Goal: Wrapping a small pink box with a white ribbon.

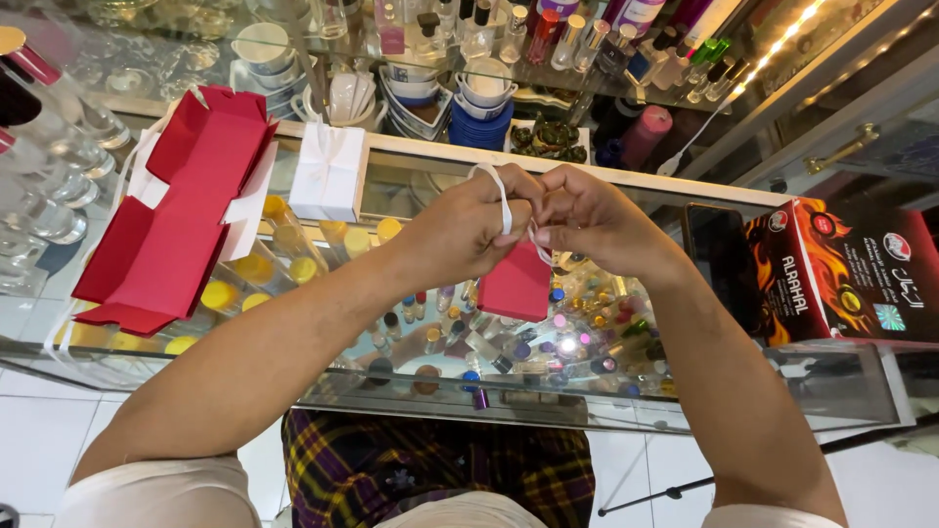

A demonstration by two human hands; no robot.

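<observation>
Red gift box (pixel 515 284) with its white ribbon (pixel 502 196) is what you are working on, and you are holding it up over the glass display counter (pixel 391 186), above the rows of little coloured bottles (pixel 577 332) under the glass. Your left hand (pixel 468 227) is pinching the ribbon loop, fingers closed on it. Your right hand (pixel 587 217) is pressing in knuckle to knuckle against the left, gripping the ribbon's other strand just above the box. That box is looking light and thin-walled, probably card, so it is likely crushing easily: grip it by its edges, not its faces. Ribbon is looking soft and slick, so pinch it close to the knot. Off to your left, a flattened red box blank (pixel 181 210) and a white ribboned box (pixel 330 171) are lying on the glass.
</observation>
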